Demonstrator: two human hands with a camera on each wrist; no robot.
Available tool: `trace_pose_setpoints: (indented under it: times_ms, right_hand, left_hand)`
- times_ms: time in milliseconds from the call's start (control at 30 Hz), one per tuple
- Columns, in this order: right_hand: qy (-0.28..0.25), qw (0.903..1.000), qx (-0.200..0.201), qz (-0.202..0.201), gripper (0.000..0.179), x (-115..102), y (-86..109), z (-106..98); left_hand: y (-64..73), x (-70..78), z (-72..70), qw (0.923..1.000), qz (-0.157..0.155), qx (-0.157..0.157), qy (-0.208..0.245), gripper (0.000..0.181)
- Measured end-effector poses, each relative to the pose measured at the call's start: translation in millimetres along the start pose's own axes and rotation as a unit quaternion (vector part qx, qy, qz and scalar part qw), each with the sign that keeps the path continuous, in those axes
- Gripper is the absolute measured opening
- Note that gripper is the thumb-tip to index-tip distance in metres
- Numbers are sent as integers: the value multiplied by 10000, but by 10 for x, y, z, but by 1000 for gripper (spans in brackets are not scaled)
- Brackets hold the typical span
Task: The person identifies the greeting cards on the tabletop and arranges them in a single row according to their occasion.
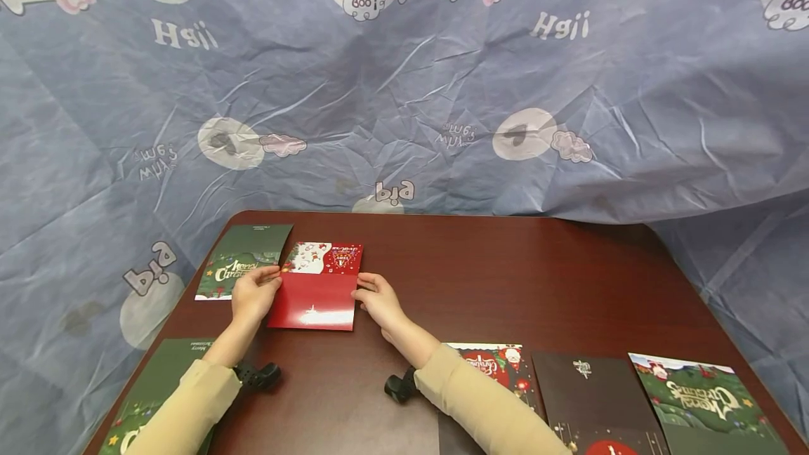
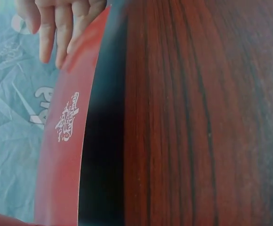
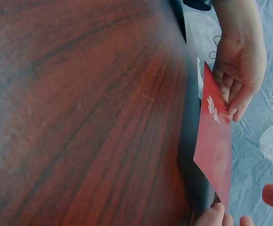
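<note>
A red Christmas card (image 1: 316,297) lies opened out toward the left of the table, its plain red half nearer me and its patterned half farther off. My left hand (image 1: 255,293) pinches its left edge by the crease. On the opposite edge, my right hand (image 1: 380,300) grips the card with thumb and fingers. The right wrist view shows the red card (image 3: 215,141) tilted, with the left hand (image 3: 240,70) on its far edge. Just left of it is a green "Merry Christmas" card (image 1: 262,241), partly covered by my left hand.
Another green card (image 1: 173,364) lies at the near left under my left forearm. Along the near right are a Santa card (image 1: 508,357) partly beneath my right sleeve, a dark brown card (image 1: 594,395) and a green card (image 1: 708,395). Blue printed cloth (image 1: 404,90) hangs behind the table (image 1: 505,286).
</note>
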State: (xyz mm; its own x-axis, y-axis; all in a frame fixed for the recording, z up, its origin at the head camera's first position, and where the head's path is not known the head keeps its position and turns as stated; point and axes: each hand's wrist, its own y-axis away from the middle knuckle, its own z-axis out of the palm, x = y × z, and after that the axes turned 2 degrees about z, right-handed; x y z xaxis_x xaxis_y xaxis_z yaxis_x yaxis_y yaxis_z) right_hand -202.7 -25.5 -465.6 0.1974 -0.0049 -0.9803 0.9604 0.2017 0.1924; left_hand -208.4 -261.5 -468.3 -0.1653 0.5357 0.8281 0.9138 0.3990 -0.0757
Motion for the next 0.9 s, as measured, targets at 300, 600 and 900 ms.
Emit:
trace_pose_setpoints:
  times_ms: [300, 600, 900]
  right_hand:
    - [186, 9997, 27, 139, 41, 37, -70, 32]
    - [218, 9997, -33, 125, 43, 68, -169, 58]
    - [274, 9992, -45, 290, 46, 67, -239, 58]
  left_hand:
    - [-72, -97, 63, 9998, -82, -13, -156, 27]
    - [-134, -120, 68, 9996, -267, -78, -15, 28]
    - [-177, -141, 88, 9989, -404, -56, 209, 28]
